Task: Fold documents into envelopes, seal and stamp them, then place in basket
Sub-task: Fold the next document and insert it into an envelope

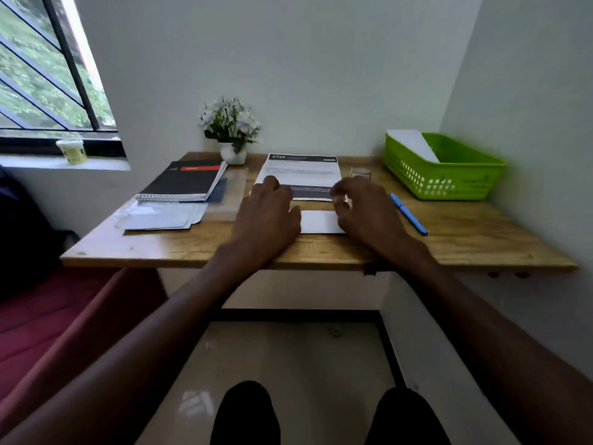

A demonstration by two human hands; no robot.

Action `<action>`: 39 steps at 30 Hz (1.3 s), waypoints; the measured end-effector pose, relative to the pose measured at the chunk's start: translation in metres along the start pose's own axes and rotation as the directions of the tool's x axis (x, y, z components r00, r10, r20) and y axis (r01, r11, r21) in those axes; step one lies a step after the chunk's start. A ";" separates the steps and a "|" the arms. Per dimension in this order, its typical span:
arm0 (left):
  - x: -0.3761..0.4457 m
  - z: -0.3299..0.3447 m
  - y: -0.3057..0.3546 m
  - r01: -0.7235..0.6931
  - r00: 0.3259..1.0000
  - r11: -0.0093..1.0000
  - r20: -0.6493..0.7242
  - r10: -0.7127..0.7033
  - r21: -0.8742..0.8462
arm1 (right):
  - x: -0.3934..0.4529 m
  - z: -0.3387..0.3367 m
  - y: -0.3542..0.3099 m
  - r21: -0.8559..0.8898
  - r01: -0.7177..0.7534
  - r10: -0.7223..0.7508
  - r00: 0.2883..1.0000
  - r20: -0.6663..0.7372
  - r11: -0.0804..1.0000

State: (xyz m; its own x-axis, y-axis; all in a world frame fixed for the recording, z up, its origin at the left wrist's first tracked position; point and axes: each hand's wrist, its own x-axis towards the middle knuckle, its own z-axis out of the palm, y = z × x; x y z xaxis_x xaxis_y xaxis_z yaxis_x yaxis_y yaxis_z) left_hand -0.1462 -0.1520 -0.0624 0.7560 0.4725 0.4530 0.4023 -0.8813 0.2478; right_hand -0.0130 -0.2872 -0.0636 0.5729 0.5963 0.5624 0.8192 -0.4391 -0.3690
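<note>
Where the wooden surface (pixel 465 239) meets its near edge, I see both forearms cross it, with bare wood open to the right of the blue pen (pixel 409 214) and along the front left. The document (pixel 300 175) lies flat at centre, its far edge close to the wall. The left hand (pixel 268 216) rests on its near left corner, fingers fairly straight and spread; I see nothing gripped. The right hand (pixel 365 210) sits at the near right corner with fingers curled toward the paper edge; motion blur stops me from telling whether they pinch it. A white envelope (pixel 319 221) lies between the hands, just nearer than the document, both ends covered by them.

The green basket (pixel 449 178), perforated plastic, stands at the far right against the side wall, well apart from the hands, with a white sheet leaning inside. A small clear object (pixel 361 172) just right of the document is too blurred to identify. At left, a dark spiral notebook (pixel 183 181) sits beyond a stack of pale envelopes (pixel 163 216). A white pot of flowers (pixel 231 130) stands at the back wall.
</note>
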 end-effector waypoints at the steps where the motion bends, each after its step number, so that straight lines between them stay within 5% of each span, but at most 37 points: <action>1: -0.001 0.001 0.002 -0.007 0.999 1.000 0.038 0.007 -0.023 | 0.001 0.002 -0.009 -0.008 0.030 -0.029 0.997 0.076 1.000; 6: -0.013 0.011 -0.009 -0.077 0.952 0.997 0.297 0.076 -0.005 | -0.013 0.019 -0.025 -0.061 0.093 -0.059 0.906 0.419 0.994; 13: -0.019 0.005 -0.012 0.013 0.921 0.995 0.386 -0.050 0.099 | -0.015 0.010 -0.018 -0.236 0.073 0.074 0.825 0.560 0.969; 20: -0.027 0.011 -0.014 0.083 0.934 0.987 0.335 -0.125 0.135 | -0.029 -0.002 0.014 -0.356 -0.079 0.247 0.854 0.459 0.931; 24: -0.027 0.012 -0.014 -0.007 0.954 0.993 0.299 -0.027 0.114 | -0.022 0.004 -0.009 -0.314 0.045 0.074 0.931 0.357 0.948; 29: -0.025 0.009 -0.014 -0.064 0.936 0.991 0.352 0.019 0.117 | -0.011 0.023 -0.037 -0.136 0.116 -0.026 0.842 0.538 0.984; 39: -0.035 0.002 -0.010 0.170 0.894 0.961 0.376 -0.243 0.219 | -0.024 -0.006 0.014 -0.282 0.006 0.148 0.842 0.519 0.959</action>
State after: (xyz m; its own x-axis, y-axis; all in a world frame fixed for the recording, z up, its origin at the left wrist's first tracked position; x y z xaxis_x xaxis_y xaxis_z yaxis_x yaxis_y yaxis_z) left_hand -0.1756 -0.1602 -0.0824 0.7722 0.6349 0.0230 0.6276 -0.7679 0.1278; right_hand -0.0158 -0.3122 -0.0777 0.6175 0.7858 0.0351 0.7814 -0.6077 -0.1418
